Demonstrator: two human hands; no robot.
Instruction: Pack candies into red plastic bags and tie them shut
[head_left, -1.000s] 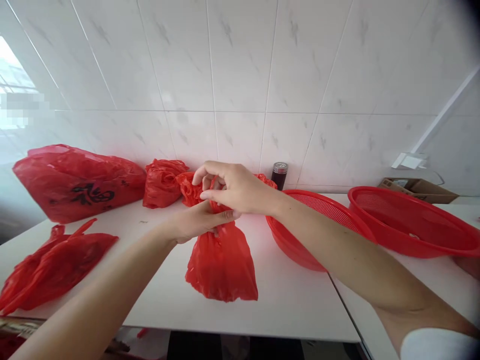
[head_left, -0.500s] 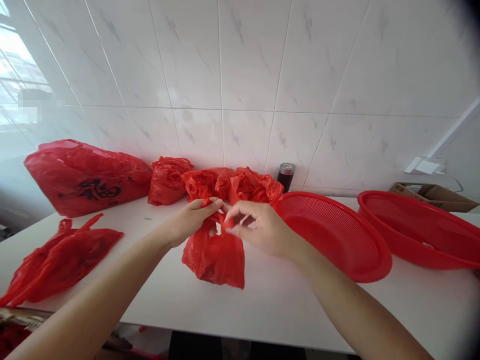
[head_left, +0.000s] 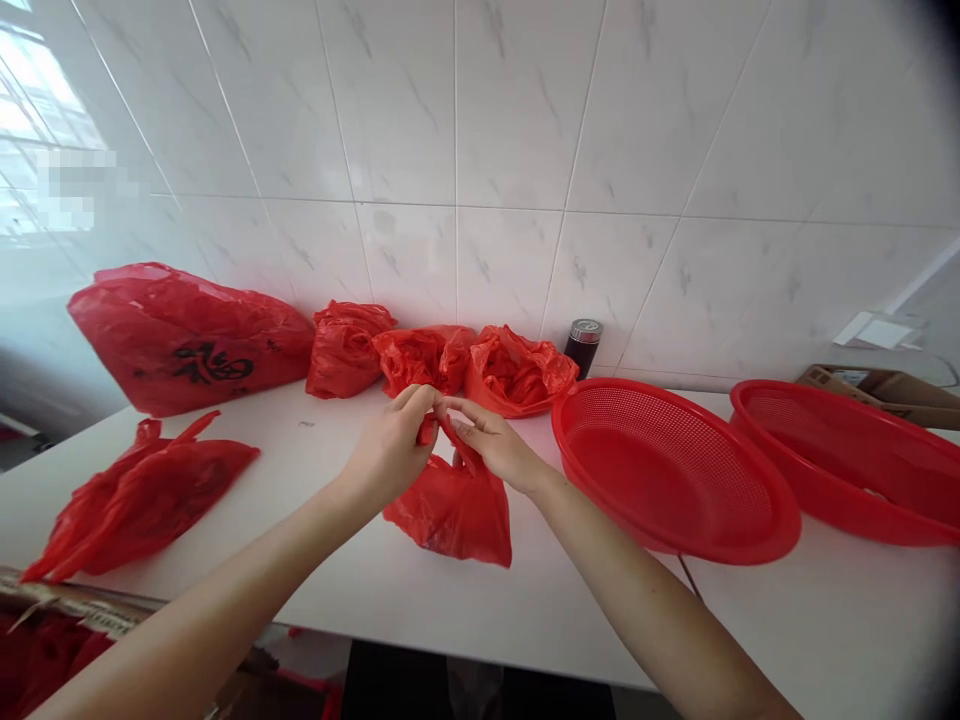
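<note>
A small red plastic bag (head_left: 456, 515) hangs upright below my two hands, over the white table (head_left: 360, 600). My left hand (head_left: 397, 435) is closed around one of its handles. The other handle is pinched in the fingers of my right hand (head_left: 491, 440). Between the handles a gap shows, and the fingertips of both hands meet above it. The bag bulges at the bottom; what it contains is hidden.
Left stand a big red bag with black lettering (head_left: 202, 345) and a tied red bag (head_left: 150, 495). Along the tiled wall are more red bags (head_left: 349, 350) and a dark flask (head_left: 583, 348). To the right are a red colander (head_left: 675, 480), a red basin (head_left: 832, 480) and a cardboard box (head_left: 885, 395).
My right hand has turned and now holds its handle close to my left hand. My left hand has curled tighter. The view has shifted slightly, so everything sits further right.
</note>
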